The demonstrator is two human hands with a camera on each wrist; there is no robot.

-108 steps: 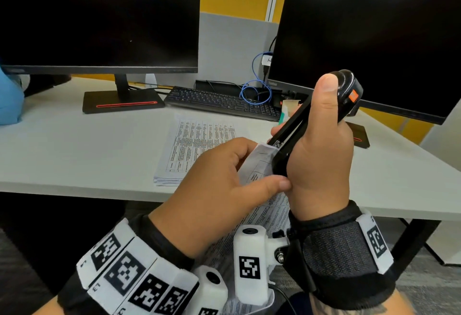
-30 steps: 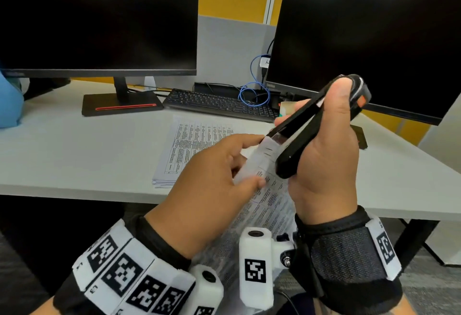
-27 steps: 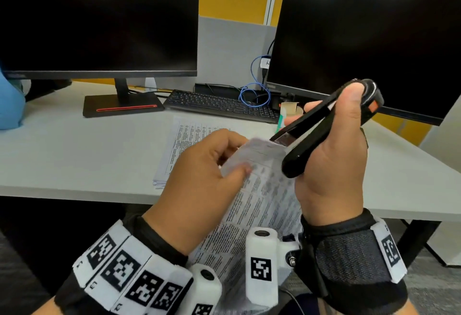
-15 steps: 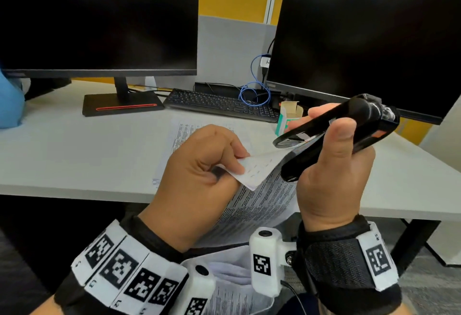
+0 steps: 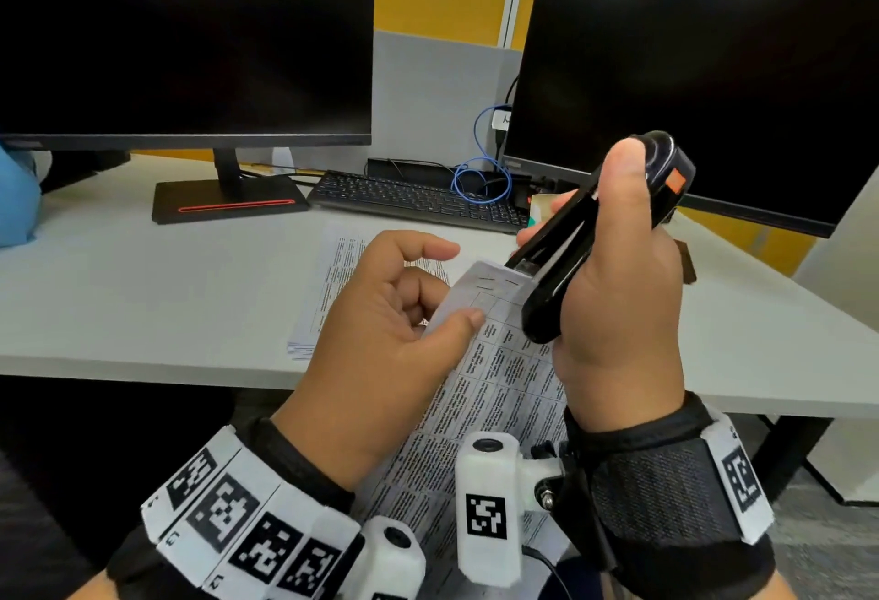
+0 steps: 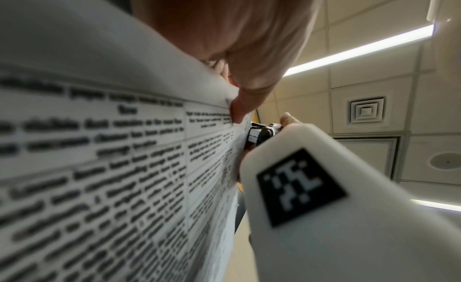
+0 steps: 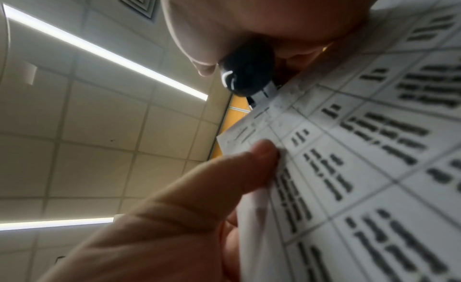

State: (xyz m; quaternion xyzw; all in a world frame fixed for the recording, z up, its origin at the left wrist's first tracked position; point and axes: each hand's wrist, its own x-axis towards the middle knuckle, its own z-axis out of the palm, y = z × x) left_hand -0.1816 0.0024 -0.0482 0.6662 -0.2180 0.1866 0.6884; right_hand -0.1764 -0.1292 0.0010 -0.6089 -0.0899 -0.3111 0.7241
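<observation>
My right hand (image 5: pixel 613 276) grips a black stapler (image 5: pixel 575 243) with an orange mark, thumb along its top, held in the air over the desk edge. The stapler's mouth sits at the top corner of a printed paper bundle (image 5: pixel 494 385), where several staples show. My left hand (image 5: pixel 380 328) pinches that corner between thumb and curled fingers, just left of the stapler. In the left wrist view the printed sheets (image 6: pixel 112 177) fill the left side and the stapler tip (image 6: pixel 262 134) peeks beyond the thumb. The right wrist view shows the stapler nose (image 7: pixel 247 73) against the paper (image 7: pixel 361 168).
A stack of printed sheets (image 5: pixel 342 276) lies on the grey desk (image 5: pixel 142 295). Behind it stand two dark monitors (image 5: pixel 190 38) (image 5: pixel 713 86), a black keyboard (image 5: pixel 418 200) and a blue cable (image 5: pixel 480 181). A small box (image 5: pixel 540 209) sits behind the stapler. A blue object (image 5: pixel 16 204) is at far left.
The stapler came off the paper corner and swung right, the left hand turned the corner, and now the stapler is tilted back up with its mouth at the corner again.
</observation>
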